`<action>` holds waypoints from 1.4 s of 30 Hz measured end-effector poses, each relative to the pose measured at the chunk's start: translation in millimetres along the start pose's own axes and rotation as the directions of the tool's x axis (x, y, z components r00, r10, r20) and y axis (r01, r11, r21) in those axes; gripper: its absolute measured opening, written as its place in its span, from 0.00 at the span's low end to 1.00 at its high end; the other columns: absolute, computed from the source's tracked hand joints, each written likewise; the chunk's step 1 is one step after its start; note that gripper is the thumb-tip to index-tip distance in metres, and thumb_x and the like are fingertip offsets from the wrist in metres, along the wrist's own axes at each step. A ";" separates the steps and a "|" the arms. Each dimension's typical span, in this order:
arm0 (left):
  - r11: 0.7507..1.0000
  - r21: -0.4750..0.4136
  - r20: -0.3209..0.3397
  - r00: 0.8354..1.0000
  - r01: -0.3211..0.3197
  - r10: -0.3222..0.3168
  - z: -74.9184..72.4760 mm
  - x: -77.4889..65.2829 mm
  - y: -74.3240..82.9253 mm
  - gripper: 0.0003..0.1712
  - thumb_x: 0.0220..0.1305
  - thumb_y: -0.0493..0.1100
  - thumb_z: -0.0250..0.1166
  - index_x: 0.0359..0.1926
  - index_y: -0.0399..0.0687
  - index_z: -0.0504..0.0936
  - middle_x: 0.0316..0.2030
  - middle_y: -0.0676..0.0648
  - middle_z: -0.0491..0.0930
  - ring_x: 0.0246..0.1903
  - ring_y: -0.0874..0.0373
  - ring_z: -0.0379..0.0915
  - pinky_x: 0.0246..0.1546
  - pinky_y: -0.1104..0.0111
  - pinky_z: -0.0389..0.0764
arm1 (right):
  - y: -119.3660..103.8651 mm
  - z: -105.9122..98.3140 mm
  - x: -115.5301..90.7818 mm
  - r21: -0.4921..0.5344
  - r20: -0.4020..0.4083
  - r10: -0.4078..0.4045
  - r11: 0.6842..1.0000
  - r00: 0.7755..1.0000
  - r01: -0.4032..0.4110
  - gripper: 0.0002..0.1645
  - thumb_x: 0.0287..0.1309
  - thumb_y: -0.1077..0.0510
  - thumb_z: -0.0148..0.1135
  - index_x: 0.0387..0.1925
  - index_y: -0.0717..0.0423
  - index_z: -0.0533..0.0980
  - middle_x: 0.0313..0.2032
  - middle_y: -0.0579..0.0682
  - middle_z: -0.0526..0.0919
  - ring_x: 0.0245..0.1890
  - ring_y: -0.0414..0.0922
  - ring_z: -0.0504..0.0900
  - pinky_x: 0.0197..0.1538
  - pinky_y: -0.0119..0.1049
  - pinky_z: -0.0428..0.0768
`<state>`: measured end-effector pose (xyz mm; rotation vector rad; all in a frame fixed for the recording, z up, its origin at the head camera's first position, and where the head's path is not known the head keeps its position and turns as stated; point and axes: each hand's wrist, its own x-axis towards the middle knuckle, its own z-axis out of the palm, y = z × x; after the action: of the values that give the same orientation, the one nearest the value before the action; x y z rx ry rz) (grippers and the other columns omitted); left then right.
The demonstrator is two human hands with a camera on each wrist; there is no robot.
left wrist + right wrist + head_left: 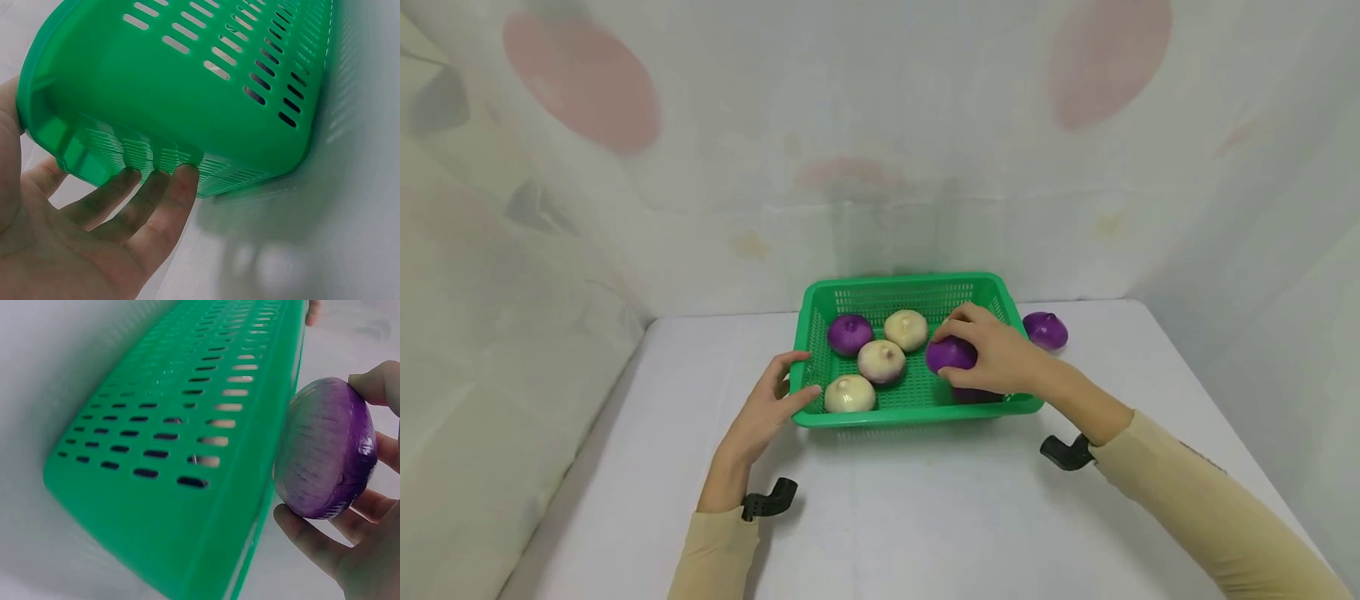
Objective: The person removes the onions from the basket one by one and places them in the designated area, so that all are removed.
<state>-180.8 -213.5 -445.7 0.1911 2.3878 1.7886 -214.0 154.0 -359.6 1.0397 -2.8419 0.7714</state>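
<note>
A green plastic basket (pixel 917 414) with slotted walls stands on the table. My left hand (pixel 765 414) grips its left rim, thumb over the edge and fingers against the outer wall (pixel 150 81). Over the right side of the basket, my right hand (pixel 1000 354) holds a purple onion (pixel 950 354) between thumb and fingertips; the right wrist view shows this onion (pixel 325 450) beside the rim. Below it lies another purple onion (pixel 976 397), partly hidden. Inside at the left are a purple onion (pixel 850 335) and several pale onions (pixel 882 362).
One more purple onion (pixel 1046 331) lies on the white table (pixel 887 517), just outside the basket's right end. A pale patterned cloth (pixel 880 242) hangs close behind the basket, with more cloth at both sides.
</note>
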 end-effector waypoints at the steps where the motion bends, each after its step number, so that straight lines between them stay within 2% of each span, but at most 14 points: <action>1: 1.000 0.001 -0.001 1.000 0.001 -0.001 -0.3 -0.2 0.2 0.38 0.58 0.60 0.66 0.67 0.64 0.61 0.71 0.51 0.50 0.69 0.42 0.48 0.59 0.39 0.59 | 0.3 -2.1 -1.0 0.005 -0.004 -0.002 1.000 1.000 0.002 0.21 0.51 0.43 0.66 0.49 0.38 0.76 0.50 0.42 0.68 0.46 0.43 0.71 0.41 0.36 0.77; 5: 1.000 -0.002 -0.006 1.000 0.000 0.000 -0.4 -0.5 -0.5 0.38 0.58 0.59 0.66 0.67 0.63 0.61 0.71 0.50 0.51 0.68 0.42 0.50 0.59 0.40 0.59 | 0.3 -11.0 -5.9 -0.001 -0.015 0.006 1.000 1.000 -0.006 0.22 0.52 0.44 0.65 0.50 0.38 0.75 0.52 0.43 0.67 0.48 0.44 0.71 0.42 0.38 0.78; 13: 1.000 -0.009 -0.002 1.000 0.008 -0.008 0.1 -1.4 -0.6 0.38 0.58 0.59 0.66 0.66 0.65 0.61 0.71 0.51 0.51 0.68 0.43 0.49 0.59 0.40 0.59 | 9.3 -25.6 -24.2 -0.068 -0.057 0.036 0.997 0.998 -0.039 0.22 0.52 0.44 0.66 0.50 0.39 0.75 0.53 0.47 0.66 0.42 0.47 0.75 0.37 0.39 0.79; 20: 1.000 -0.009 0.008 1.000 -0.001 0.001 0.1 -1.6 -2.0 0.37 0.59 0.59 0.66 0.66 0.65 0.61 0.71 0.51 0.50 0.69 0.41 0.47 0.60 0.39 0.57 | 21.2 -35.6 -38.2 -0.046 -0.123 0.019 0.999 0.992 -0.025 0.22 0.51 0.49 0.68 0.49 0.44 0.76 0.53 0.50 0.66 0.43 0.50 0.76 0.38 0.41 0.80; 25: 1.000 -0.007 0.006 1.000 0.000 0.000 -0.6 -3.2 -2.8 0.36 0.59 0.58 0.66 0.66 0.65 0.61 0.71 0.51 0.50 0.69 0.40 0.47 0.60 0.38 0.56 | 29.3 -42.0 -45.5 -0.043 -0.158 0.044 0.998 0.987 -0.051 0.22 0.51 0.51 0.68 0.49 0.45 0.76 0.52 0.50 0.66 0.44 0.51 0.75 0.37 0.42 0.81; 35: 1.000 -0.006 0.013 1.000 0.008 -0.008 -2.2 1.5 -3.7 0.37 0.61 0.55 0.66 0.68 0.62 0.59 0.72 0.49 0.48 0.69 0.40 0.45 0.60 0.38 0.56 | 50.4 -60.8 -52.5 -0.028 -0.248 0.074 0.996 0.966 -0.083 0.22 0.51 0.55 0.69 0.49 0.50 0.75 0.49 0.53 0.68 0.45 0.52 0.73 0.39 0.50 0.80; 39: 1.000 -0.008 0.019 1.000 0.000 0.000 -2.8 3.2 -3.9 0.38 0.61 0.53 0.66 0.68 0.60 0.59 0.72 0.48 0.48 0.69 0.38 0.45 0.61 0.38 0.55 | 61.1 -68.2 -54.7 -0.020 -0.289 0.119 0.991 0.950 -0.130 0.23 0.51 0.55 0.69 0.50 0.52 0.75 0.48 0.54 0.67 0.45 0.54 0.73 0.40 0.55 0.79; 42: 1.000 -0.005 0.014 1.000 0.001 -0.001 -3.0 2.9 -4.3 0.37 0.60 0.55 0.66 0.67 0.62 0.60 0.71 0.49 0.49 0.69 0.39 0.46 0.61 0.39 0.55 | 68.3 -70.9 -56.3 -0.034 -0.309 0.158 0.984 0.938 -0.177 0.23 0.52 0.54 0.68 0.50 0.52 0.75 0.49 0.56 0.67 0.46 0.56 0.72 0.40 0.57 0.79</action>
<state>-184.3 -217.0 -449.1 0.2009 2.3731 1.7865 -222.3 265.0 -337.9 0.6116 -2.6883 0.7731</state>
